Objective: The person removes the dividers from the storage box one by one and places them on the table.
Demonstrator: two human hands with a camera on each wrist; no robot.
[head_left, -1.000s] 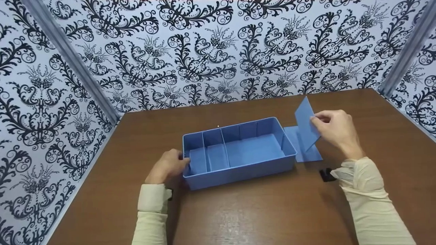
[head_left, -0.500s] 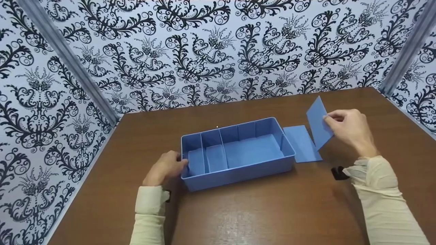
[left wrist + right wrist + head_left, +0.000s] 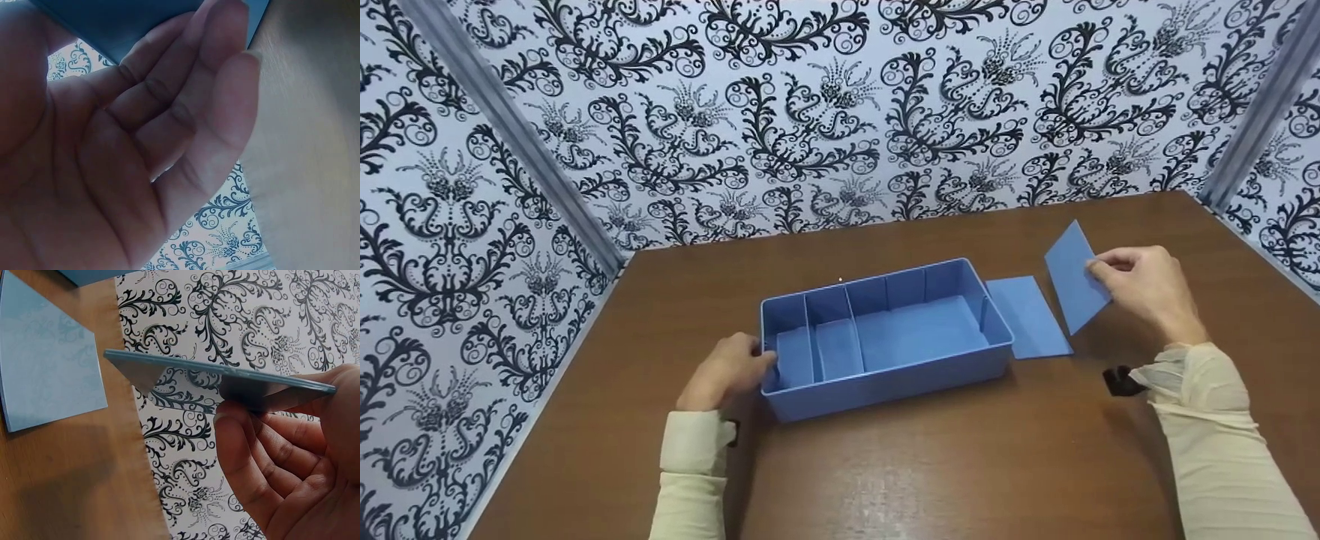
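A blue plastic box (image 3: 885,386) with two upright dividers (image 3: 855,334) set across its left part lies on the table. My left hand (image 3: 731,367) grips its left end wall, thumb over the rim and fingers outside; in the left wrist view those fingers (image 3: 225,107) lie against the wall. To the right of the box, my right hand (image 3: 1151,285) pinches a loose blue divider panel (image 3: 1072,281) by its right edge and holds it upright. A line runs along the panel's edge in the right wrist view, so I cannot tell whether it is one sheet or two.
Another flat blue panel (image 3: 1030,319) lies on the brown table (image 3: 915,465) against the box's right end. Patterned black-and-white walls (image 3: 825,135) stand behind and at both sides. A black piece (image 3: 1123,381) sits at my right wrist.
My right hand has carried the upright panel to the right, away from the box and off the flat panel, lowering slightly at the end. The left hand stays on the box.
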